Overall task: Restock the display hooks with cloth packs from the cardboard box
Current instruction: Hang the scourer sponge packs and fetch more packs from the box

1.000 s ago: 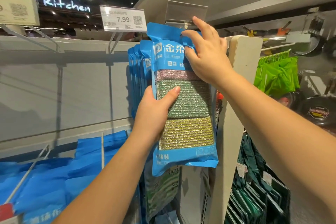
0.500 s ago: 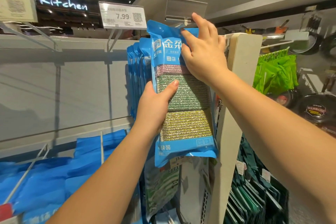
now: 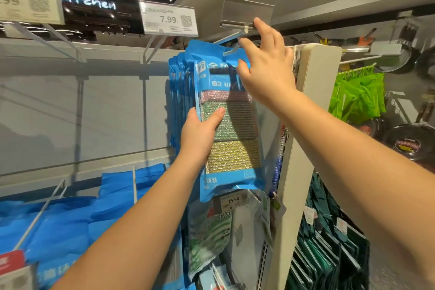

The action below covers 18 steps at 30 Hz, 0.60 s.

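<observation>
pack: blue plastic cloth pack (image 3: 229, 125) hangs frontmost on white wire display hook (image 3: 231, 48)
left hand (image 3: 200, 135): I grip pack's left edge
right hand (image 3: 266, 63): fingers loose, unclenched at hook tip
tip: I steady pack, slide back flush

A blue cloth pack (image 3: 229, 125) is held upright at the front end of a display hook (image 3: 231, 48), its top edge at the hook's tip. Three glittery cloths are shown through its clear window, stacked pink, green and gold from top to bottom, with white print on the blue bands above and below. A row of matching blue packs (image 3: 180, 82) is hung close behind it on the same hook.
</observation>
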Tool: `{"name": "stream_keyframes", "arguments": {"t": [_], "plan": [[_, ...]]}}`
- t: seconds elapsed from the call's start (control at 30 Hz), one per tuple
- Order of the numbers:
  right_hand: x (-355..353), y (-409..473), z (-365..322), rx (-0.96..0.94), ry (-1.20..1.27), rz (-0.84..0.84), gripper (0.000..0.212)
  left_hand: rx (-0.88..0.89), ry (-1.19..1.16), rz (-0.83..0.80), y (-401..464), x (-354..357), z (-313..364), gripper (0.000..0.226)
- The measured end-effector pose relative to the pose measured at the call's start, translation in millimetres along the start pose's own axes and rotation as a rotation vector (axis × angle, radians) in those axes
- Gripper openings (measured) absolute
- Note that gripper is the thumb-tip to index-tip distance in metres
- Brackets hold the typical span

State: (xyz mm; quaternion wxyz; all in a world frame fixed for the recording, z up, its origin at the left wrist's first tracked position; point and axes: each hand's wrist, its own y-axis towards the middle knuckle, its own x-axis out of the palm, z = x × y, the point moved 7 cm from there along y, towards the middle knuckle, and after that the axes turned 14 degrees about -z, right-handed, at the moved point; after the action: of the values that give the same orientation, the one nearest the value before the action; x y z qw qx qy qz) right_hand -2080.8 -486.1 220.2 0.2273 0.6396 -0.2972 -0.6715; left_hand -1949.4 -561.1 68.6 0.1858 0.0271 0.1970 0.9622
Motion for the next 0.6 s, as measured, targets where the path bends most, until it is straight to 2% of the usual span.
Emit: {"name": "stream_keyframes", "arguments": {"t": [0.13,0.33,0.47,0.53,0.6], "plan": [[-2.1,-4.4,-2.6,-0.006,0.005,-0.057,0.052,-0.057,0.076,0.010,5.6,-1.2,-10.5,0.086],[4.3,-37.9,-6.9,0.029,0.027,-0.220,0.057,-0.226,0.190,-0.021,-5.3,-6.8,-26.8,0.099],[16.4,-93.1,-12.5,0.033,0.081,-0.354,0.057,-0.351,0.336,0.057,-35.8,-26.3,-38.0,0.089],[21.4,-130.7,-15.9,0.026,0.126,-0.418,0.054,-0.371,0.324,0.112,-63.5,-38.8,-45.7,0.087],[27.1,-173.5,-22.9,0.009,0.183,-0.469,0.049,-0.374,0.303,0.153,-106.8,-47.9,-52.8,0.071]]}}
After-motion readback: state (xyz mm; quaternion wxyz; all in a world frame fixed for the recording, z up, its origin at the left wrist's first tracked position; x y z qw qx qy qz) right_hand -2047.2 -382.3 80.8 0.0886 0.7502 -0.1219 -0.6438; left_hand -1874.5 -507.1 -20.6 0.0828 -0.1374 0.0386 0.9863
